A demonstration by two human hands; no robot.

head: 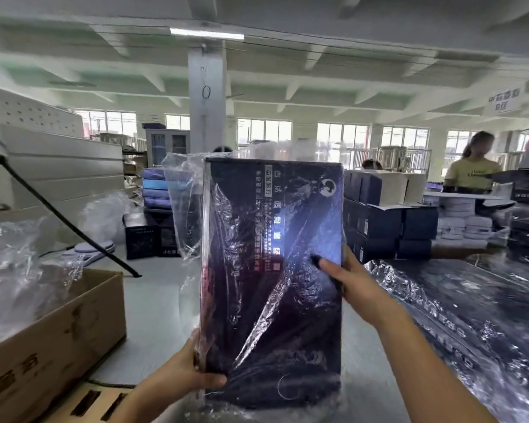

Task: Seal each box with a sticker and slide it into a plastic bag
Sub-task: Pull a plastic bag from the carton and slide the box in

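Head view shows the box (272, 270) held upright in the air above the table (153, 315), at the middle of the picture. It is tall, flat and dark blue-black, with white characters running sideways down its upper left, a round pale emblem near the top right and a thin crescent low on the front. The clear bag (180, 203) covers it, crinkled and glinting, with slack film bulging off the upper left; its mouth seems to be at the top, though glare blurs that. The left hand (177, 377) grips the lower left corner, thumb laid across the front, fingers hidden behind. The right hand (348, 279) holds the right edge, thumb pressed flat on the front, other fingers out of sight. A carton (58, 331) sits at left, bagged boxes (471, 315) lie at right, and stacked boxes (379, 221) stand beyond.
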